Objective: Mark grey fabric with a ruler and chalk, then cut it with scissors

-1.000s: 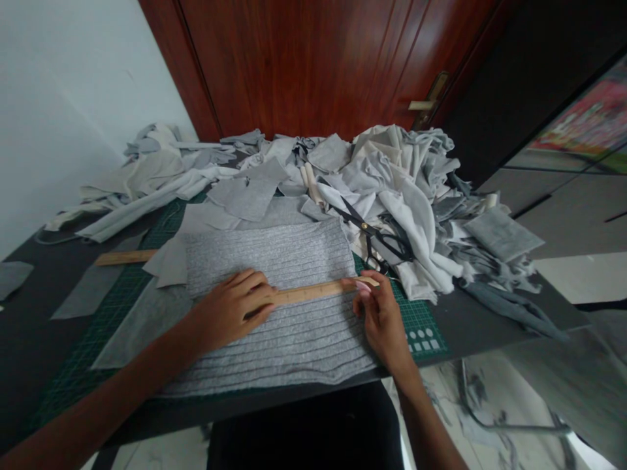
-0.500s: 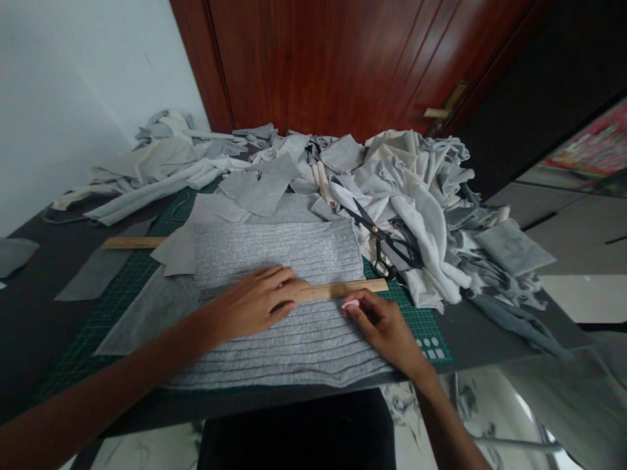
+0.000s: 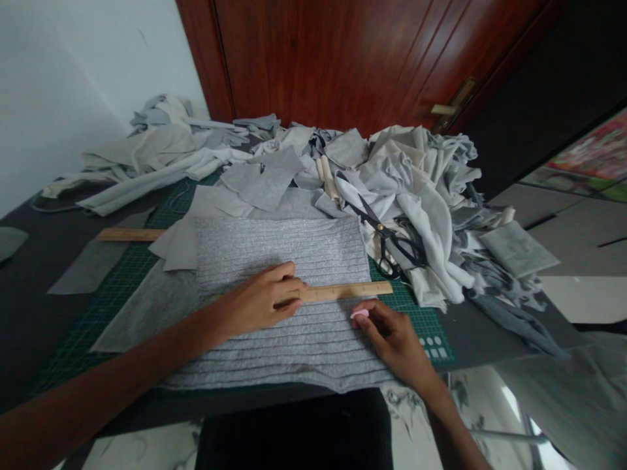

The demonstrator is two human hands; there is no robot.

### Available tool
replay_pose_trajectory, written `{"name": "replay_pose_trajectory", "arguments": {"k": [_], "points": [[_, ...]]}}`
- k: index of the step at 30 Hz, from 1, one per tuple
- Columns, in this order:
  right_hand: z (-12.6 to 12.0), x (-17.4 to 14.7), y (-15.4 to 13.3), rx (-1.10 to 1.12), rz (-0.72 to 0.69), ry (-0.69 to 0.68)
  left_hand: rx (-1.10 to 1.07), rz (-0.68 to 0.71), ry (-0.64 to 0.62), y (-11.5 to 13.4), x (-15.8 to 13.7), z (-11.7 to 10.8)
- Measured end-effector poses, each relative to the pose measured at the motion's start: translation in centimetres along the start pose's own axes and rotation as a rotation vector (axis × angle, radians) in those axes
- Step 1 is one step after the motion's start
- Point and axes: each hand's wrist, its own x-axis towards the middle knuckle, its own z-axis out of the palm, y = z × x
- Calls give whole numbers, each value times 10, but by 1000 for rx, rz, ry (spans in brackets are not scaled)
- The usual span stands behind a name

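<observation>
A grey ribbed knit fabric marked with several dark parallel lines lies flat at the table's front. My left hand grips the left part of a wooden ruler, holding it against the cloth; its covered end is hidden under the fingers. Just below the ruler's right end, my right hand pinches a small pink piece of tailor's chalk between thumb and fingers. The chalk is apart from the ruler's edge.
Black-handled scissors rest beside a heap of fabric scraps. Under the cloth is a green cutting mat. A second wooden strip pokes out at left. More scraps pile up along the back, before a wooden door.
My right hand with the chalk has drawn back from the ruler's edge, slightly right and toward me. My left hand stays on the ruler. The view has shifted a little.
</observation>
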Motion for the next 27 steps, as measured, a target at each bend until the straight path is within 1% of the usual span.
{"name": "replay_pose_trajectory", "arguments": {"k": [3,5,8,10,14,19,23,27], "points": [[-4,11,-4,-17,-1,-55,-36,0,2,-1,0,0],[-5,20,-7,-63,-21,-57,-37,-9,9,-1,0,1],[-5,31,-11,-197,-97,-45,-27,-18,-5,-1,-1,0],[-4,37,-12,-263,-147,-65,-27,-11,-24,-1,-1,-1],[2,47,-10,-280,-218,-105,-34,-18,-35,-1,0,-2],[7,51,-6,-315,-237,-91,-20,-26,-2,-3,-1,1],[4,52,-3,-355,-244,-97,60,45,-18,0,-1,-1],[-1,53,-3,-428,-283,-87,145,94,-55,4,1,-5]]}}
